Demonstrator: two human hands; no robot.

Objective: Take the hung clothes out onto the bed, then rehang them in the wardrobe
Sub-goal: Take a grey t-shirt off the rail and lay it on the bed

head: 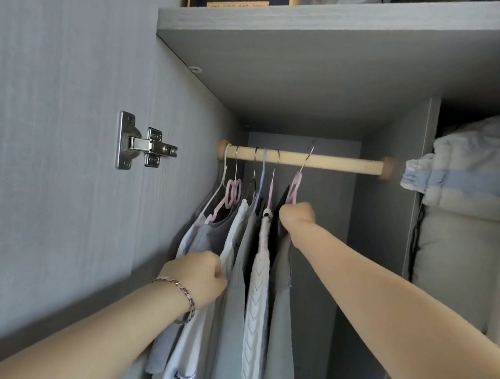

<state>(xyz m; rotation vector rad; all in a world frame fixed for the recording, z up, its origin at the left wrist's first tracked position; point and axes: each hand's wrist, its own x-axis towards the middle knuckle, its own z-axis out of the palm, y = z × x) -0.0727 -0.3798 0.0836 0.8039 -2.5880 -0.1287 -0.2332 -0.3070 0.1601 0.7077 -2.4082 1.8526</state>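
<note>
While the left hand (199, 279) pinches a white shirt (234, 233), the right hand (297, 216) grips a pink hanger (294, 187).

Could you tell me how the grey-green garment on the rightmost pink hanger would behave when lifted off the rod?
The grey-green garment hangs long and limp, so it will probably droop and swing. Its pink hanger, gripped by the right hand, looks thin and its hook sits tilted, so it may twist.
</note>
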